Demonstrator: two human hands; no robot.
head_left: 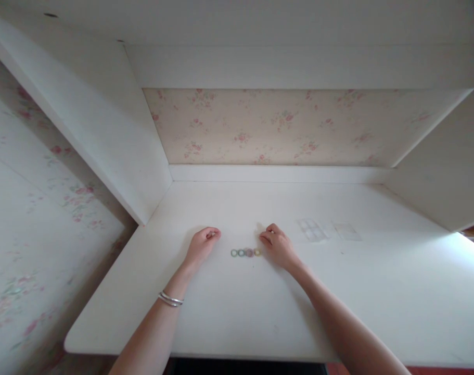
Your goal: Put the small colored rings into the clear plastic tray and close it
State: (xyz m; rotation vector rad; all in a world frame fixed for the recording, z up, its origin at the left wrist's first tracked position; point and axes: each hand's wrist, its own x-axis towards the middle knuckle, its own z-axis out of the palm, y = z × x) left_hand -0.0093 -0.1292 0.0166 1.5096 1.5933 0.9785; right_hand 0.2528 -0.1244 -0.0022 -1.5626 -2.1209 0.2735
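Here the four little rings (245, 252) lie in a row on the white surface (229, 312) between the loosely curled, empty left hand (203, 244) and right hand (276, 245), looking light, hard and skittery, best pinched singly at the rim.

White surface with small things on it

The white surface (229, 312) carries a short row of four small rings (245, 252) near its middle. To the right of them lie a clear tray with small cells (312, 229) and a flat clear sheet (347, 232).
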